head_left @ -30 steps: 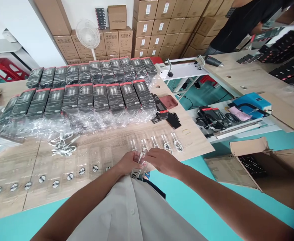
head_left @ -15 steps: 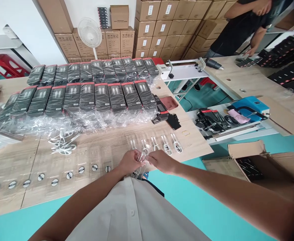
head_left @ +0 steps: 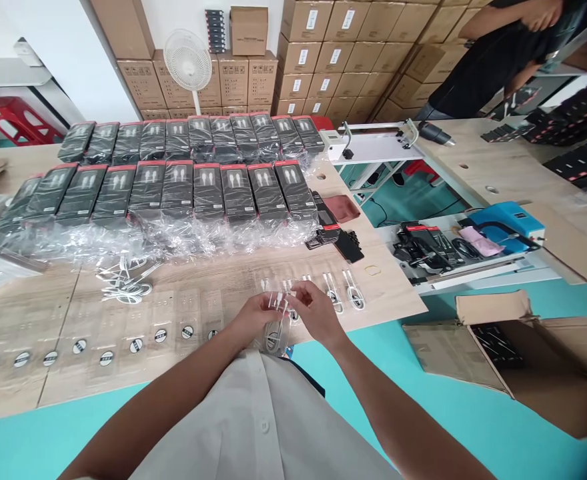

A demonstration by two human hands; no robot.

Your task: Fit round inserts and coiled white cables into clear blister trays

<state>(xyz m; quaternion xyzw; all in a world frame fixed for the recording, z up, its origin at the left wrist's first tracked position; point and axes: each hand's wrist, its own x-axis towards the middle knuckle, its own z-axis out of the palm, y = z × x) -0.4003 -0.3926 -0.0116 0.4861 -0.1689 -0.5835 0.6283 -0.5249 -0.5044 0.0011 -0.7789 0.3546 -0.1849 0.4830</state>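
Observation:
My left hand (head_left: 254, 319) is closed on a clear plastic tray (head_left: 284, 327) near the table's front edge. A coiled white cable (head_left: 272, 340) lies in that tray. With closed fingers, my right hand (head_left: 317, 312) grips the upper end of the cable, at its white plugs (head_left: 279, 299). Just beyond and right of my hands, several coiled white cables (head_left: 355, 297) in clear trays stand in a row, partly hidden by my right hand. To the left lie several flat clear trays (head_left: 201, 307) with round black-and-white labels (head_left: 160, 335).
Black boxes (head_left: 208, 193) in clear film fill the table's back in two rows. A bundle of loose white cables (head_left: 128, 288) lies at left. Black pieces (head_left: 348, 247) sit near the right corner. An open carton (head_left: 483, 380) stands on the floor; a co-worker (head_left: 493, 60) is at the back right.
My right hand has shifted up and its wrist has turned, its fingers now at the cable's plugs. The tray with the coil shows more clearly below my hands. The view has tilted slightly.

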